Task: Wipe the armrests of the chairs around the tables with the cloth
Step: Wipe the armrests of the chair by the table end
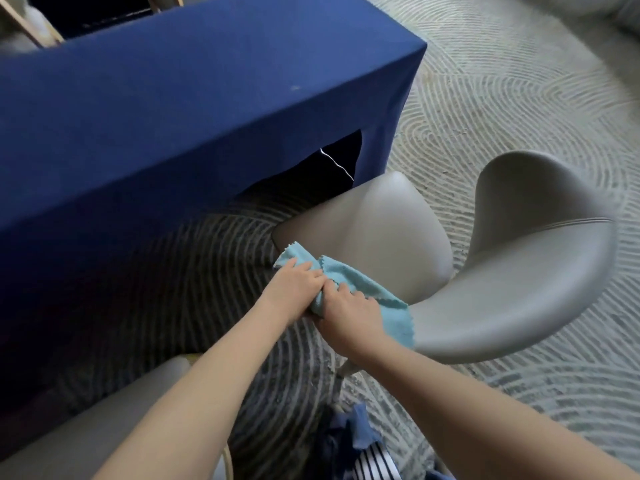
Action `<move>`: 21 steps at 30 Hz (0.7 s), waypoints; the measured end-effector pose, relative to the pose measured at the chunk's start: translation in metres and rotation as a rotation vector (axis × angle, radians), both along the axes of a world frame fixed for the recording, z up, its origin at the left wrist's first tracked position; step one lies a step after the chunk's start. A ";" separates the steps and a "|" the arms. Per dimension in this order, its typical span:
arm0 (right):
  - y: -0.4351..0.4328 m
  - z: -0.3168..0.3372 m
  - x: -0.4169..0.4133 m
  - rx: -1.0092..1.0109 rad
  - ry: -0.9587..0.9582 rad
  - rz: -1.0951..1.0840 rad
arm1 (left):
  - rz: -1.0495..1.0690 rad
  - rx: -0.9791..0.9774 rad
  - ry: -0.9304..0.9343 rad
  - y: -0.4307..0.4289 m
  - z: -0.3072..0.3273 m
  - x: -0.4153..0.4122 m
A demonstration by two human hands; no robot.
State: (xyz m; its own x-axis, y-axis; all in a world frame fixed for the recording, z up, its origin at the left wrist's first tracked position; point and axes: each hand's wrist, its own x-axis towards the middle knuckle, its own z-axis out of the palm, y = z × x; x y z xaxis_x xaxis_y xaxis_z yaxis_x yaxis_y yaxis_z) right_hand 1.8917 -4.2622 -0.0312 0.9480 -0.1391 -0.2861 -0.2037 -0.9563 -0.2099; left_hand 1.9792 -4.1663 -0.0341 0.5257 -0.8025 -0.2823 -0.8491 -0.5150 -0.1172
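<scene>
A grey leather chair (512, 271) with a curved back and armrests stands beside the blue-draped table (173, 116). A light blue cloth (363, 285) lies over the chair's near armrest, which it mostly hides. My left hand (294, 285) lies on the cloth's left part, fingers laid over it and bunching it. My right hand (349, 313) grips the cloth from the right, fingers curled into the fabric. The two hands touch each other over the armrest.
A second grey chair (104, 420) sits at the lower left. Patterned grey carpet (502, 98) covers the floor. The tablecloth has a dark opening (329, 168) near the chair seat. A wooden chair frame (31, 22) shows at the top left.
</scene>
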 end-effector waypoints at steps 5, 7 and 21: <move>-0.012 -0.005 -0.021 -0.112 -0.128 0.037 | 0.051 0.014 -0.062 -0.011 0.004 -0.030; -0.020 -0.007 -0.032 -0.178 -0.162 0.060 | 0.041 -0.043 -0.099 -0.017 0.005 -0.041; -0.126 -0.006 -0.093 -0.102 -0.612 0.361 | 0.216 -0.139 -0.276 -0.104 0.037 -0.130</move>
State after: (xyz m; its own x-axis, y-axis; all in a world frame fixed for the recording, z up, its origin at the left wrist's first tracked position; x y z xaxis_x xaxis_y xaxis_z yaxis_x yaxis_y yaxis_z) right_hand 1.7982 -4.3886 -0.0375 0.9262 0.2158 0.3092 0.2547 -0.9627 -0.0909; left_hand 1.8494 -4.2702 0.0028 0.7284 -0.6852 -0.0026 -0.6651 -0.7061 -0.2431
